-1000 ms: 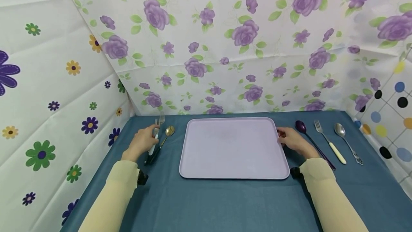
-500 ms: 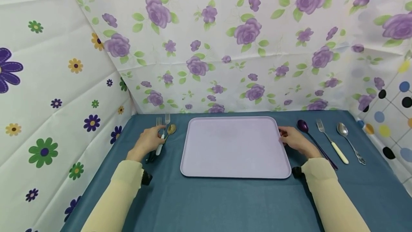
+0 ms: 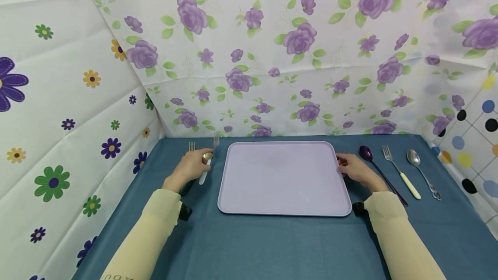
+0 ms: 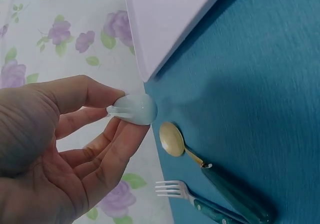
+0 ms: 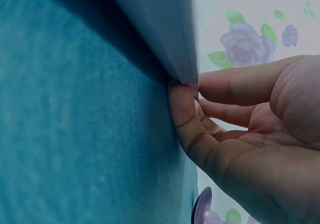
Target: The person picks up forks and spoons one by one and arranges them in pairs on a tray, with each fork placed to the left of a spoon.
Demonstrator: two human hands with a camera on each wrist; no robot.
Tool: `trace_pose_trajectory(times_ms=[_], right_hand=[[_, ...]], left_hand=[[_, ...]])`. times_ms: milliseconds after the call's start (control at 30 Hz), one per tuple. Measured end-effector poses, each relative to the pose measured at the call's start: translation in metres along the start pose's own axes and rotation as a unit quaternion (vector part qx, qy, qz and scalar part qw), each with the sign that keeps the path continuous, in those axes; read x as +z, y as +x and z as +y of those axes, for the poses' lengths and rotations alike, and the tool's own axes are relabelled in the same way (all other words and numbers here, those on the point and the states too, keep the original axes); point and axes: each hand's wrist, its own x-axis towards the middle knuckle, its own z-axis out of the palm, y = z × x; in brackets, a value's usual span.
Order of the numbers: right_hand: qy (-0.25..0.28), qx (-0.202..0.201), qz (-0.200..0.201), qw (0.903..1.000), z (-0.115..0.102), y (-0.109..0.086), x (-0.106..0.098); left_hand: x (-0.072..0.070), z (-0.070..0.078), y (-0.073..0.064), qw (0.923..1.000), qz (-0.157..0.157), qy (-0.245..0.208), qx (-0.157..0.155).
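Note:
My left hand (image 3: 190, 165) pinches a fork with a white handle (image 3: 204, 177) between thumb and fingers; its tines point toward the back, left of the tray. In the left wrist view the rounded handle end (image 4: 137, 108) faces the camera. Below it on the cloth lie a golden spoon (image 4: 172, 140) with a dark green handle and a green-handled fork (image 4: 172, 188). My right hand (image 3: 355, 167) grips the right edge of the pale lilac tray (image 3: 284, 178), thumb and fingers on either side of the rim (image 5: 180, 43) in the right wrist view.
Right of the tray lie a purple spoon (image 3: 365, 153), a cream-handled fork (image 3: 408, 185) and a silver spoon (image 3: 413, 157). A blue cloth (image 3: 272, 245) covers the table. Floral sheets (image 3: 256, 55) hang behind and at the sides.
My left hand has carried the white-handled fork rightward, from beside the green-handled fork and over the golden spoon toward the tray. The right hand stays at the tray's edge.

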Motion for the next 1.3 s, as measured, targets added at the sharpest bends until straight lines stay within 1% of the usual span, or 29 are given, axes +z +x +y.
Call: trace_pose_trajectory(times_ms=[67, 400, 567, 767, 900, 1067, 1300], right_hand=[[-0.002, 0.0, 0.001, 1.0, -0.001, 0.0, 0.0], [-0.007, 0.001, 0.003, 1.0, -0.003, -0.001, 0.0], [-0.004, 0.0, 0.001, 1.0, -0.002, 0.0, 0.0], [-0.005, 0.002, 0.002, 1.0, 0.0, 0.0, 0.0], [-0.003, 0.004, 0.0, 1.0, 0.0, -0.001, 0.0], [-0.001, 0.004, -0.002, 1.0, 0.0, -0.003, 0.0], [0.0, 0.001, -0.003, 1.0, -0.002, -0.002, 0.0]], left_hand=[[0.001, 0.001, 0.0, 1.0, -0.001, 0.0, 0.0], [0.005, 0.011, -0.001, 0.9989, -0.025, -0.039, -0.002], [0.008, 0.018, 0.002, 0.9993, -0.025, -0.028, -0.005], [0.014, 0.027, 0.007, 0.998, -0.034, -0.052, -0.015], [0.019, 0.029, 0.009, 0.9981, -0.035, -0.048, -0.016], [0.025, 0.033, 0.008, 0.9985, -0.035, -0.042, -0.008], [0.031, 0.039, 0.008, 0.9977, -0.053, -0.041, 0.009]])
